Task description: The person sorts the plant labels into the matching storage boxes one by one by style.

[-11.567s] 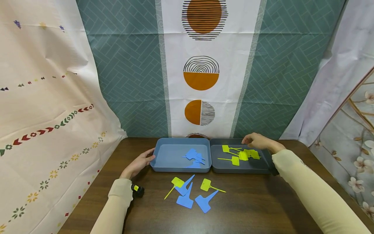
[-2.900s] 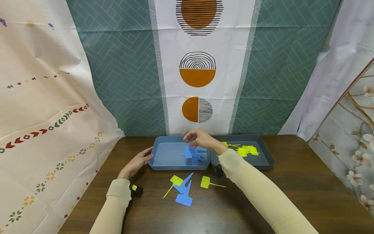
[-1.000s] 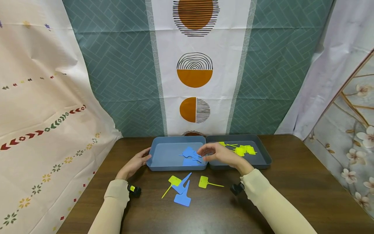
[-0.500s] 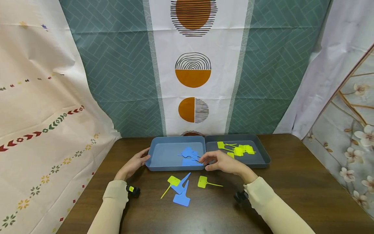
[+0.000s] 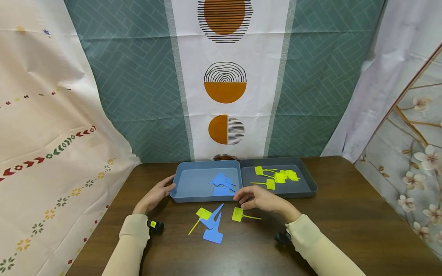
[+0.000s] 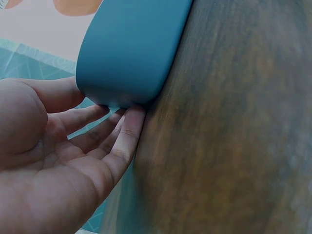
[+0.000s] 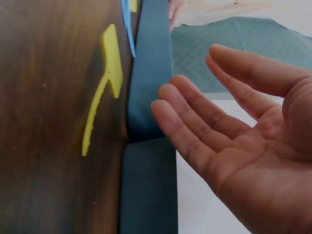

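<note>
My left hand (image 5: 155, 196) touches the left end of the blue-grey tray (image 5: 189, 199) with its fingers extended, as the left wrist view also shows. Several blue T-shaped plant labels (image 5: 219, 178) lie in that tray's right half. My right hand (image 5: 263, 200), fingers loosely bent and holding nothing, hovers at the front edge where the trays meet. Just below it on the table lies a yellow tag (image 5: 237, 214) with a thin stem, barbed in the right wrist view. To its left, a second yellow tag (image 5: 203, 213) overlaps two blue plant labels (image 5: 213, 236).
A dark grey tray (image 5: 304, 193) holding several yellow tags (image 5: 280, 176) sits against the right side of the blue-grey one. Both trays stand at the back of the brown wooden table (image 5: 193, 260), before a patterned curtain (image 5: 138, 96).
A third blue label has left the table for the blue-grey tray. My right hand has moved from over that tray back toward the yellow tag. My left hand stays at the tray's end.
</note>
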The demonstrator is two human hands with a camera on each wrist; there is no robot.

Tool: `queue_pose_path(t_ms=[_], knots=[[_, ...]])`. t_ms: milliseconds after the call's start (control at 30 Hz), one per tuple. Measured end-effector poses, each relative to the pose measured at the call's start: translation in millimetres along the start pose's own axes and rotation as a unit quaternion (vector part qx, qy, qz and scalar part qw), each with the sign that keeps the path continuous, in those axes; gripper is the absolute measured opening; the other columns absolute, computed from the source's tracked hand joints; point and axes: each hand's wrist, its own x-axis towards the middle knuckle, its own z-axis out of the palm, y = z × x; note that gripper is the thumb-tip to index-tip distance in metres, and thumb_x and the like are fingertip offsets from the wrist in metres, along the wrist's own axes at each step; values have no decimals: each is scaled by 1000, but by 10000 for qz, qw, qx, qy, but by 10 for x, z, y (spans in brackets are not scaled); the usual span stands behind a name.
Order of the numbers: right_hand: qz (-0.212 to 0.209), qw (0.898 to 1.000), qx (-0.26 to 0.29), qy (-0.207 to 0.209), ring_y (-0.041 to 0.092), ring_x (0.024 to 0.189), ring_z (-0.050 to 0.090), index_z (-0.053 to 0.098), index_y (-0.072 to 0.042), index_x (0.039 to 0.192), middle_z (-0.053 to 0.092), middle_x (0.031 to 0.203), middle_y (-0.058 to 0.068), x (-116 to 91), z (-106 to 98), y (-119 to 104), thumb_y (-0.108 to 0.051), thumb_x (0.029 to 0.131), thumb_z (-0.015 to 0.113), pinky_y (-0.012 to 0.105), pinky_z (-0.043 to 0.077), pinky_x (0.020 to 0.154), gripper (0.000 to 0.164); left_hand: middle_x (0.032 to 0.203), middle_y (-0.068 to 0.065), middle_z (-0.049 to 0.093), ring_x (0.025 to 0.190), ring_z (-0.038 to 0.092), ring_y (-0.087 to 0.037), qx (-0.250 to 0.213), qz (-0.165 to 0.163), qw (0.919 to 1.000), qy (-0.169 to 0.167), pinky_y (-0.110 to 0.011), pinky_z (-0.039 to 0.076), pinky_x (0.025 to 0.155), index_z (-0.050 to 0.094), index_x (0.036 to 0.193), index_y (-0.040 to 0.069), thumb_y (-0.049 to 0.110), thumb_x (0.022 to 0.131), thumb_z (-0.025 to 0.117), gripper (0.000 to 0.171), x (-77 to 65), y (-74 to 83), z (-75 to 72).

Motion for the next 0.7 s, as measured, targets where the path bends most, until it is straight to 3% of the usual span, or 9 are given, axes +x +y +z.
queue_pose_path(t_ms=[200, 333, 700], knots=[[0, 9968, -803, -11, 43, 118, 62, 68, 4, 125, 68, 127, 19, 14, 100, 8, 0, 96, 69, 40, 56, 96, 30, 168, -31, 14, 153, 21, -48, 1, 9, 10000, -9, -62, 23, 122, 10, 166, -1, 16, 114, 41, 63, 2, -1, -9], [-9, 9879, -1550, 64, 40, 118, 62, 70, -1, 123, 68, 124, 13, 11, 182, 5, 0, 95, 71, 50, 55, 98, 28, 168, -31, 14, 153, 22, -48, -9, 32, 10000, -18, -62, 24, 122, 10, 166, -2, 15, 114, 41, 63, 4, -5, -12], [263, 9495, -3101, 401, 19, 101, 54, 71, -12, 121, 63, 114, 3, 53, 454, -4, -11, 91, 81, 37, 50, 87, 32, 168, -29, 16, 153, 24, -46, 30, -94, 9999, 41, -60, 26, 122, 12, 166, -1, 16, 114, 41, 62, 14, -26, -5]])
